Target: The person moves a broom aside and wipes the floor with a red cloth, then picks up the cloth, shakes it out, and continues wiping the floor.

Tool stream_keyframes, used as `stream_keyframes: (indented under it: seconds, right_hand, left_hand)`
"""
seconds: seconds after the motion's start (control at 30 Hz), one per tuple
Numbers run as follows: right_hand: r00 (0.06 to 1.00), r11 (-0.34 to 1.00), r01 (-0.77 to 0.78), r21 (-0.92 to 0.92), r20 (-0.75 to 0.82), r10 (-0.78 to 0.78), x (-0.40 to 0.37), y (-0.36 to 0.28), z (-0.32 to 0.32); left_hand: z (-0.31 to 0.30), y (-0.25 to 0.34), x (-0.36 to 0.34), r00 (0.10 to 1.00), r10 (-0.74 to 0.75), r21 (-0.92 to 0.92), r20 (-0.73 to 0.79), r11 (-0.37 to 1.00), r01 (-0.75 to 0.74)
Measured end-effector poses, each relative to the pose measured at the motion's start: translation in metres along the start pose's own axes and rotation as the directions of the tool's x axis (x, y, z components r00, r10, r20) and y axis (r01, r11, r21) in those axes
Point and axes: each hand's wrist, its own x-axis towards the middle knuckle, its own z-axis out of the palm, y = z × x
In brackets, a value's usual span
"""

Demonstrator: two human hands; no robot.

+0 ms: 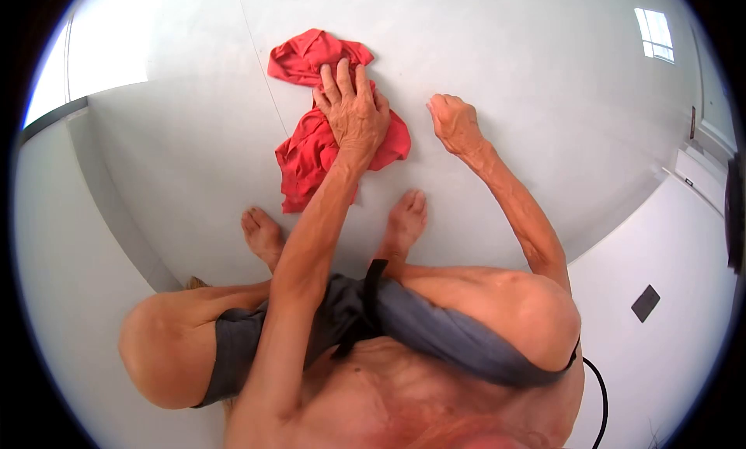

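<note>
Likely a home: glossy floor (pixel 497 53), white walls (pixel 676 247).

The cloth (pixel 309 147) lies on the floor (pixel 505 60); the left hand (pixel 353 113) rests on it, the right hand (pixel 454 124) right of it, the feet (pixel 407 218) behind it.

Left grip (pixel 351 113) lies palm down, fingers spread, on a crumpled red cloth (pixel 309 152) on the pale floor (pixel 194 154). Right grip (pixel 454 123) is curled into a fist, apart from the cloth on its right side; contact with the floor cannot be confirmed. Both bare feet (pixel 406 217) stand on the floor, nearer the camera wearer's body than the cloth.
</note>
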Motion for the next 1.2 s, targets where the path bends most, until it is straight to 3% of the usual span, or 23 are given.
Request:
stream_keyframes:
  seconds: [0.1, 0.2, 0.3, 0.33, 0.43, 0.57, 0.9, 1.03, 1.2]
  right_hand:
    - [0.977, 0.977, -0.211, 0.035, 0.032, 0.21, 0.01, -0.001, -0.01]
    - [0.998, 0.999, 0.053, 0.012, -0.03, -0.052, 0.002, -0.004, -0.003]
    - [0.992, 0.996, -0.067, 0.059, -0.099, 0.073, 0.007, 0.001, -0.002]
    - [0.983, 0.98, -0.178, 0.094, -0.032, 0.182, 0.011, 0.0, -0.002]
    - [0.999, 0.998, 0.001, 0.067, -0.053, 0.002, 0.003, -0.008, 0.001]
    - [0.996, 0.995, -0.09, 0.04, 0.007, 0.089, 0.007, 0.001, -0.003]
    - [0.997, 0.999, 0.008, 0.031, -0.077, -0.006, 0.007, -0.003, 0.008]
    - [0.996, 0.996, -0.084, 0.041, -0.023, 0.085, 0.008, -0.003, -0.001]
    - [0.997, 0.994, -0.079, 0.069, -0.016, 0.08, 0.004, -0.004, -0.001]
  left_hand:
    - [0.001, 0.001, -0.005, 1.0, -0.002, -0.016, -0.013, 1.0, 0.002]
    - [0.001, -0.003, -0.001, 1.0, 0.001, 0.002, -0.016, 1.0, -0.001]
    - [0.001, -0.001, -0.003, 1.0, -0.004, 0.005, 0.012, 1.0, 0.004]
    - [0.001, -0.002, -0.003, 1.0, -0.003, 0.003, 0.021, 1.0, 0.003]
    - [-0.003, -0.005, -0.003, 0.999, -0.003, 0.005, 0.041, 1.0, 0.002]
    - [-0.001, -0.002, -0.003, 0.999, -0.011, 0.008, 0.033, 1.0, 0.011]
    - [-0.007, -0.002, 0.0, 0.999, 0.002, -0.02, 0.037, 1.0, -0.001]
    - [-0.002, 0.0, -0.003, 1.0, -0.002, 0.0, 0.03, 1.0, 0.002]
    - [-0.005, 0.0, -0.003, 0.999, -0.009, 0.016, 0.039, 1.0, 0.008]
